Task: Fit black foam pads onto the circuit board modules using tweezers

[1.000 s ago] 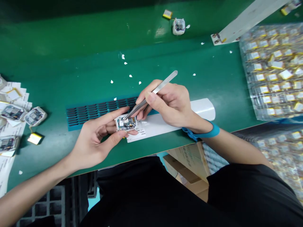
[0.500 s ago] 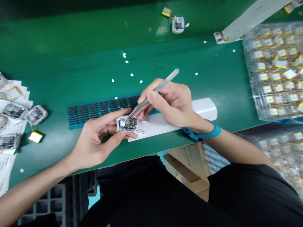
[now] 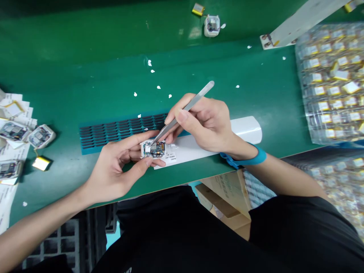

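My left hand [image 3: 121, 167] grips a small white device housing [image 3: 154, 156] between thumb and fingers, its open face with the circuit board [image 3: 157, 148] turned up. In my right hand [image 3: 203, 121] is a pair of metal tweezers [image 3: 196, 99], held like a pen. The tweezer tips touch or hover just over a small white piece at the left side of the board; contact cannot be made out. Beneath both hands lie a white printed sheet [image 3: 196, 148] and a blue strip with rows of dark pads [image 3: 113, 131].
Several similar housings [image 3: 41, 136] and a yellow-edged battery [image 3: 41, 163] lie at left. Another housing [image 3: 212, 26] with a battery [image 3: 198, 9] sits at the back. Small white stickers [image 3: 158, 87] dot the green table [image 3: 93, 87]. Clear trays of batteries [image 3: 331, 91] stand right, near a metal post [image 3: 301, 22].
The view has shifted slightly. Both hands keep their grip, and the tweezers stay at the white piece on the circuit board with almost no movement.
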Demonstrator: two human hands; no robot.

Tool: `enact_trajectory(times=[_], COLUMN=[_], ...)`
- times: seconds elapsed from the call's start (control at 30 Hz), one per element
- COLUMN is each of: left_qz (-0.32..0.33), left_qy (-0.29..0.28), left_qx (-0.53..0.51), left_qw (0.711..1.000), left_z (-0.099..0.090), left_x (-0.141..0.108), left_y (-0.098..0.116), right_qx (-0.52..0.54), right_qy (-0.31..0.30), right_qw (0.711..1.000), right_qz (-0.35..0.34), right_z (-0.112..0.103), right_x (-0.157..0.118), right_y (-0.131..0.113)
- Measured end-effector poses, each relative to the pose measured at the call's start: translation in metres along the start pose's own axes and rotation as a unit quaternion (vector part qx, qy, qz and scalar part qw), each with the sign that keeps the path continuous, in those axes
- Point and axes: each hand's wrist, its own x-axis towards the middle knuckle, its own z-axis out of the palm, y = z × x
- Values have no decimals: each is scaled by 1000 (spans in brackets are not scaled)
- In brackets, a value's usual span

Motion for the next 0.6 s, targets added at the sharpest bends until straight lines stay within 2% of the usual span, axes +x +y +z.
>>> enact_trajectory(times=[0.17,0.33,0.6], left_qz=[-12,-9,-36], left_qy=[5,14,66], left_qx=[-7,-6,26], left_qw=[1000,1000,997], left_z=[1,3,6], left_x=[-1,-1,-2], left_y=[-1,0,-7], right_qx=[-10,-4,-27], right_qy=[-11,-20,-24], right_qw=[1000,1000,998], right_qz=[8,-22,-44], right_z=[-1,-1,4], right_x=[0,1,1], right_y=[2,4,7])
